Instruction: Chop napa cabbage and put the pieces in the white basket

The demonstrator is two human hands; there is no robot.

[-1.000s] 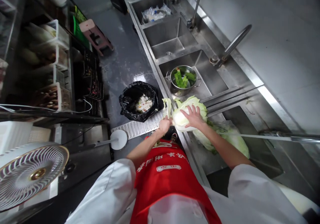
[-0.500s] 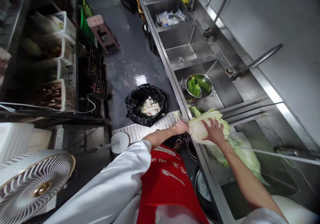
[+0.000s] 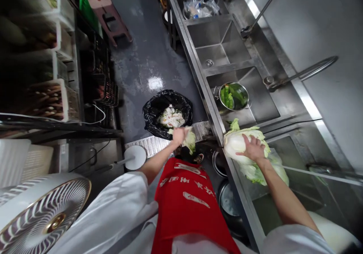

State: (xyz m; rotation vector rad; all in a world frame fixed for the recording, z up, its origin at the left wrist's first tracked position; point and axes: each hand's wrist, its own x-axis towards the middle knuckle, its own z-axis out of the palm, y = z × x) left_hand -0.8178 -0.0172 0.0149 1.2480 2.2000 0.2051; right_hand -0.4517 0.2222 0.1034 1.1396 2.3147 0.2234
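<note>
My left hand point(image 3: 179, 134) is closed on a pale green cabbage leaf point(image 3: 190, 141), held beside the near rim of a black-bagged bin point(image 3: 147, 114). Inside the bin lie whitish food scraps point(image 3: 171, 117). On the steel counter by the sinks rests a napa cabbage point(image 3: 235, 143), its pale base toward the counter's front edge. My right hand point(image 3: 253, 148) grips its upper side with fingers spread over it. Partly under my right forearm, more cabbage point(image 3: 279, 169), pale and leafy, lies behind it.
A steel pot of cut green vegetables point(image 3: 232, 96) sits in the nearest sink basin point(image 3: 263, 98). Plastic bags point(image 3: 201, 8) fill part of the far basin. Along the left stand shelves with white baskets point(image 3: 64, 98), a pink stool point(image 3: 106, 10) and a fan point(image 3: 53, 223).
My left hand has moved left from the cabbage's base to the bin, with a leaf now in it. My right hand stays on the cabbage. The view has shifted slightly.
</note>
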